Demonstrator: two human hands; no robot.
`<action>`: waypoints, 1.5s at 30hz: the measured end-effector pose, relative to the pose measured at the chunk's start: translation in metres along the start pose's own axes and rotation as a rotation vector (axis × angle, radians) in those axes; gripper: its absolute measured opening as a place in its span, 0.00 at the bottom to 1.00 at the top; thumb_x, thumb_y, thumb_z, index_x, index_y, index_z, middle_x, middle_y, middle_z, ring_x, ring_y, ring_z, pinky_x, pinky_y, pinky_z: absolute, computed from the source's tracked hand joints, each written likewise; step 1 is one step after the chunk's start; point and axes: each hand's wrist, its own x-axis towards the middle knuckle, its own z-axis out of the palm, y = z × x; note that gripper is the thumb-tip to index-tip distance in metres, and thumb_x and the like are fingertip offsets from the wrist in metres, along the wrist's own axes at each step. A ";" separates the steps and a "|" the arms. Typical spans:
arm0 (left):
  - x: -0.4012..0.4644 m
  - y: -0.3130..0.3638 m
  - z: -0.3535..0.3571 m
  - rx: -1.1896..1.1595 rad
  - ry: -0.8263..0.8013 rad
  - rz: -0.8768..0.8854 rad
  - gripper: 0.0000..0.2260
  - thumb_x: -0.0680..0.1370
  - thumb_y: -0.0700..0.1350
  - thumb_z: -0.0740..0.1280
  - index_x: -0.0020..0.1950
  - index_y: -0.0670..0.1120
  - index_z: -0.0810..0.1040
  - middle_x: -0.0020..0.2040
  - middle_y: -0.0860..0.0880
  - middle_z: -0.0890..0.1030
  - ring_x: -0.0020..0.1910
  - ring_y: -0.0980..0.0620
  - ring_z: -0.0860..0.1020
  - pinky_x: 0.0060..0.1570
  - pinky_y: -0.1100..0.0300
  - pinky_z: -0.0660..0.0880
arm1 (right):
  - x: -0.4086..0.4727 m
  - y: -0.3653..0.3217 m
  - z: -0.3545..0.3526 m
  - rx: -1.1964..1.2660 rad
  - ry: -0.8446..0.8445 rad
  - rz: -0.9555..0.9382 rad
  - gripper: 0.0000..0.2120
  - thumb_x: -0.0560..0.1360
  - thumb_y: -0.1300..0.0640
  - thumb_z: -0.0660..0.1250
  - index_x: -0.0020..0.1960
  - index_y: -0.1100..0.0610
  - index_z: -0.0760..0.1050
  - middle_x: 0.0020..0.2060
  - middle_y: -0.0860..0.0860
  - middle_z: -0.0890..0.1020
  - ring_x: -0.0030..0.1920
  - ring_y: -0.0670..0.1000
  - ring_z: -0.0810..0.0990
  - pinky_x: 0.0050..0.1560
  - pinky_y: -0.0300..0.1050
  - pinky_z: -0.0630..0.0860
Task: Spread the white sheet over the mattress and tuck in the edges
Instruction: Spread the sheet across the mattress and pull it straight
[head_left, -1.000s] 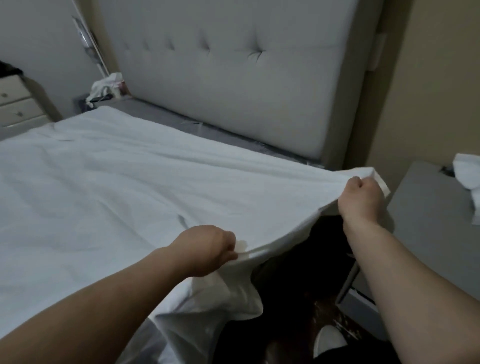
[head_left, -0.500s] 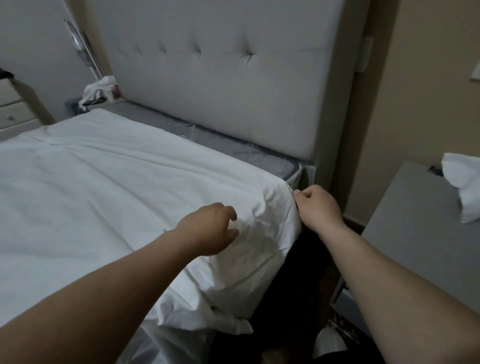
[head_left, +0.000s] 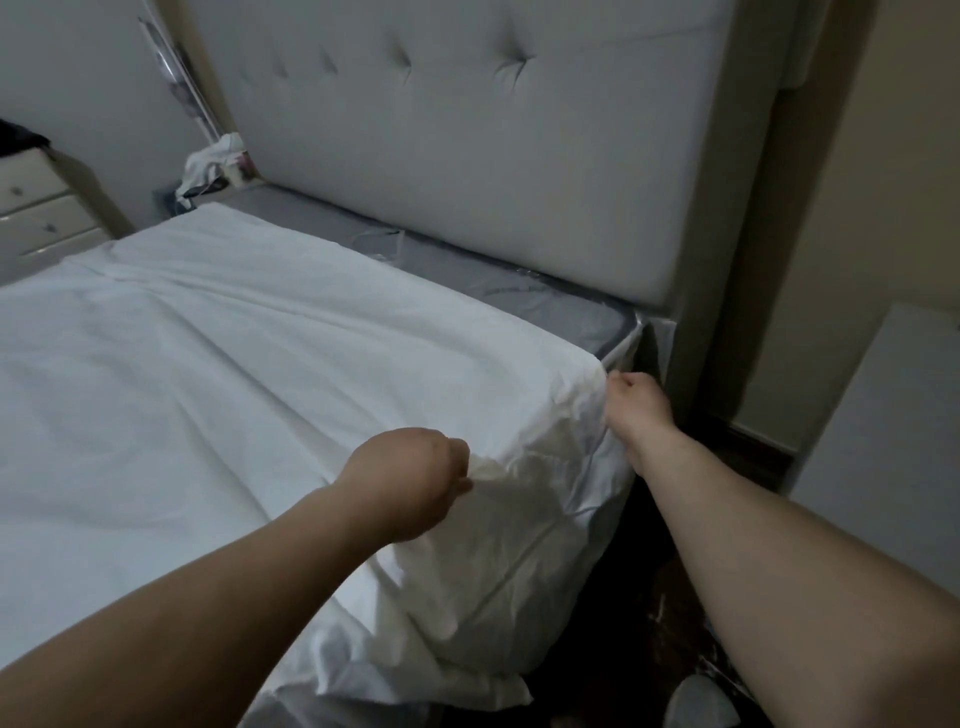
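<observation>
The white sheet lies over most of the mattress and hangs crumpled down its near right side. A strip of grey mattress in clear plastic shows bare along the headboard. My left hand grips a bunched fold of the sheet at the mattress's side edge. My right hand holds the sheet's corner edge at the mattress's top right corner, fingers curled against the fabric.
A tufted grey headboard stands behind the bed. A grey bedside table is at the right, with a dark floor gap between it and the bed. A drawer chest and bundled items sit at the far left.
The sheet's side edge, held up off the bed a second ago, has come down over the mattress side. Both hands moved in toward the bed; my right hand went to the top corner.
</observation>
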 end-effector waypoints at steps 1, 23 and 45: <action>-0.001 -0.003 -0.003 -0.007 -0.040 0.014 0.14 0.85 0.57 0.59 0.53 0.48 0.77 0.46 0.48 0.80 0.45 0.47 0.78 0.39 0.55 0.70 | 0.000 0.000 0.000 -0.017 -0.018 0.012 0.18 0.83 0.47 0.58 0.45 0.59 0.78 0.44 0.58 0.80 0.48 0.59 0.79 0.49 0.48 0.76; -0.022 -0.011 -0.030 0.023 -0.270 0.057 0.13 0.84 0.54 0.61 0.52 0.48 0.81 0.48 0.49 0.82 0.49 0.47 0.80 0.45 0.55 0.74 | -0.033 -0.022 -0.046 0.147 -0.356 0.198 0.13 0.73 0.60 0.74 0.54 0.66 0.84 0.50 0.63 0.86 0.48 0.59 0.85 0.55 0.56 0.81; -0.027 -0.008 -0.014 -0.218 -0.102 -0.114 0.24 0.81 0.60 0.63 0.76 0.53 0.68 0.74 0.50 0.70 0.68 0.45 0.73 0.63 0.50 0.73 | -0.122 -0.095 -0.013 -0.357 -0.135 -0.908 0.13 0.83 0.45 0.63 0.59 0.49 0.81 0.50 0.52 0.87 0.52 0.60 0.83 0.52 0.54 0.79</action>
